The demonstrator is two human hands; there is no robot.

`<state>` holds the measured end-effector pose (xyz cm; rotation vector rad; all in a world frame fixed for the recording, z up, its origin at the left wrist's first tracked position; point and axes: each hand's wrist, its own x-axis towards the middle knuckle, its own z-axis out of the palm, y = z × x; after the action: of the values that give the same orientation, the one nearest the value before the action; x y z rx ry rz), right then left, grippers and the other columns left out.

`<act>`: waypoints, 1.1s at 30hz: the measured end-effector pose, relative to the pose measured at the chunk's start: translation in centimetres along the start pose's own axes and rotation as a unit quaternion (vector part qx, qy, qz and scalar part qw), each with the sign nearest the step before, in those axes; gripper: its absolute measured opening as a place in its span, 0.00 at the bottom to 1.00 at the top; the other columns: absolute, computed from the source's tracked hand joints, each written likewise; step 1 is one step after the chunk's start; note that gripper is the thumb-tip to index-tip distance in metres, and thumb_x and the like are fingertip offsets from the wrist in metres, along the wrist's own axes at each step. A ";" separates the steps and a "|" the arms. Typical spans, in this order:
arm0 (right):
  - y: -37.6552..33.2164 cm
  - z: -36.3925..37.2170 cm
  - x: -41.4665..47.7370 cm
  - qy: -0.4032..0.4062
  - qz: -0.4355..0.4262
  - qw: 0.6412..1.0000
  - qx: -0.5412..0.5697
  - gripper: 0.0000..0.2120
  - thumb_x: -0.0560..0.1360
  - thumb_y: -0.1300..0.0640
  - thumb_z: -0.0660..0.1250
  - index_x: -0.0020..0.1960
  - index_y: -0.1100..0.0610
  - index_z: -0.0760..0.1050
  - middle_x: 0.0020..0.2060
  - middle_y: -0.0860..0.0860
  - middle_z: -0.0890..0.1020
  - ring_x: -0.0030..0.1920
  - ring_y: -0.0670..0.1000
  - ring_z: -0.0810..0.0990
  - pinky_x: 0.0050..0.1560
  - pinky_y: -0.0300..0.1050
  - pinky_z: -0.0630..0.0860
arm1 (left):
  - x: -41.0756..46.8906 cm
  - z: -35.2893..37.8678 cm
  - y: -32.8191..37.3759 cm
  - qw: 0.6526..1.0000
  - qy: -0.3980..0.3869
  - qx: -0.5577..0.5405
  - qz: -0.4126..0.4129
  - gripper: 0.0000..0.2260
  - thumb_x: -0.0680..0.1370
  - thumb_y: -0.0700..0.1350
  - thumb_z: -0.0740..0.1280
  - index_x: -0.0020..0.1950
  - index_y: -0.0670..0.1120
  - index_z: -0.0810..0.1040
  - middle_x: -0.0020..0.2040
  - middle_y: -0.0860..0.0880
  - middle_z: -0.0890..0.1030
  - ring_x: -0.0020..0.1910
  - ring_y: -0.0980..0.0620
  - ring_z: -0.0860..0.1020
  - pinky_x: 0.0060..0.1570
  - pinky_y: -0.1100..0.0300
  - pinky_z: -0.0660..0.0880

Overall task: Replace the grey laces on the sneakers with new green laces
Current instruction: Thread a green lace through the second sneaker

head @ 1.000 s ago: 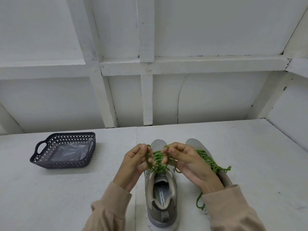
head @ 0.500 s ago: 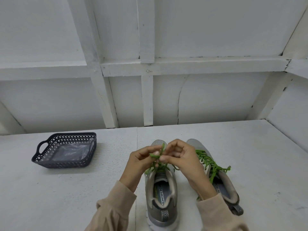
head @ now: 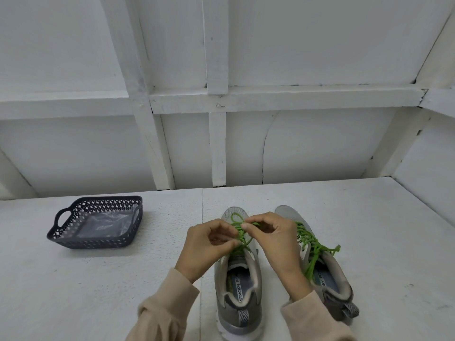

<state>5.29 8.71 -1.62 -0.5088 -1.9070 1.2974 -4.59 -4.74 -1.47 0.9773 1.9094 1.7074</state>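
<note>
Nearly done, it looks. Two grey shoes stand side by side on the white table (head: pixel 369 230), toes pointing away from the person. The right sneaker (head: pixel 330 281) has its green lace (head: pixel 310 244) through all the holes that show. The ends bunch up in what looks like a knot on its right side.

The left sneaker (head: pixel 237 291) has a second green lace (head: pixel 240 232) in it too, and this one is in the person's hands, just above the tongue. The left hand (head: pixel 206 244) has its fingers curled, and its thumb and fingertips pinch the lace low down. The right hand (head: pixel 273 237) is curled too and pinches the lace higher up, where a small loop sticks out toward the toe. It looks like a bow is being made.

No grey lace shows anywhere. Off to the left, well apart from the shoes, sits a dark basket (head: pixel 73 242) with a clear plastic bag (head: pixel 103 222) in it. Whether anything else is in there cannot be told.

So the job left seems small: pull this bow tight and let go. The loop could slip out if the pinch goes loose.
</note>
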 end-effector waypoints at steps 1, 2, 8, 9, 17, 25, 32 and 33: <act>0.2 -0.1 0.1 -0.018 0.005 0.999 -0.029 0.11 0.66 0.63 0.79 0.37 0.46 0.83 0.33 0.45 0.83 0.34 0.43 0.80 0.38 0.34 0.74 | -0.1 -0.2 -0.1 0.999 -0.007 0.038 0.035 0.08 0.69 0.32 0.75 0.43 0.43 0.83 0.41 0.49 0.85 0.40 0.51 0.84 0.45 0.62 0.80; 0.3 -0.2 0.2 -0.050 0.014 0.997 -0.057 0.12 0.67 0.62 0.78 0.36 0.44 0.83 0.32 0.45 0.82 0.34 0.42 0.78 0.37 0.32 0.71 | -0.1 -0.4 -0.1 0.994 -0.016 0.076 0.074 0.09 0.69 0.31 0.74 0.43 0.43 0.83 0.40 0.51 0.85 0.40 0.53 0.84 0.45 0.63 0.79; 0.0 -2.0 1.0 -0.322 0.180 0.928 0.056 0.07 0.75 0.65 0.69 0.40 0.57 0.81 0.26 0.43 0.78 0.28 0.40 0.71 0.34 0.34 0.67 | 0.1 -1.1 -0.2 0.975 -0.042 0.138 0.170 0.08 0.72 0.34 0.73 0.44 0.46 0.83 0.42 0.56 0.84 0.44 0.56 0.82 0.49 0.65 0.77; -0.1 -2.3 1.1 -0.346 0.194 0.914 0.084 0.05 0.75 0.64 0.68 0.41 0.59 0.81 0.27 0.43 0.78 0.28 0.41 0.71 0.34 0.34 0.67 | 0.0 -1.0 -0.4 0.976 -0.042 0.128 0.170 0.07 0.72 0.34 0.73 0.44 0.46 0.83 0.43 0.56 0.84 0.45 0.55 0.83 0.50 0.64 0.77; 0.3 -2.1 1.0 -0.308 0.278 0.878 0.239 0.05 0.70 0.61 0.69 0.43 0.63 0.80 0.32 0.50 0.79 0.29 0.43 0.72 0.31 0.32 0.70 | -0.4 -0.6 -1.2 0.964 0.003 0.123 0.234 0.12 0.69 0.48 0.77 0.51 0.48 0.84 0.50 0.54 0.81 0.51 0.51 0.80 0.51 0.59 0.77; 0.3 -2.8 0.9 -0.253 0.266 0.914 0.175 0.05 0.69 0.67 0.72 0.45 0.64 0.83 0.33 0.57 0.82 0.31 0.49 0.79 0.34 0.37 0.77 | -0.8 -1.2 -1.6 0.989 0.046 0.068 0.124 0.04 0.69 0.45 0.77 0.43 0.47 0.86 0.39 0.52 0.85 0.38 0.53 0.83 0.40 0.59 0.80; 0.2 -5.6 1.0 -0.195 0.196 0.953 -0.123 0.07 0.69 0.68 0.75 0.39 0.58 0.84 0.28 0.51 0.82 0.28 0.44 0.79 0.32 0.36 0.76 | -1.1 -5.4 -2.3 0.996 0.004 0.078 -0.036 0.06 0.64 0.47 0.77 0.39 0.49 0.87 0.31 0.44 0.83 0.30 0.52 0.79 0.38 0.63 0.77; 0.2 -5.7 1.0 -0.190 0.182 0.950 -0.170 0.05 0.69 0.66 0.75 0.39 0.57 0.84 0.29 0.50 0.83 0.29 0.41 0.78 0.33 0.32 0.74 | -1.2 -5.8 -2.4 0.995 0.002 0.082 -0.049 0.05 0.64 0.47 0.77 0.38 0.50 0.87 0.31 0.43 0.83 0.30 0.52 0.79 0.38 0.63 0.77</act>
<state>9.07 12.93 -0.38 -0.8688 -2.4690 1.3738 -8.44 -9.64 -3.00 0.9222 2.0909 1.5202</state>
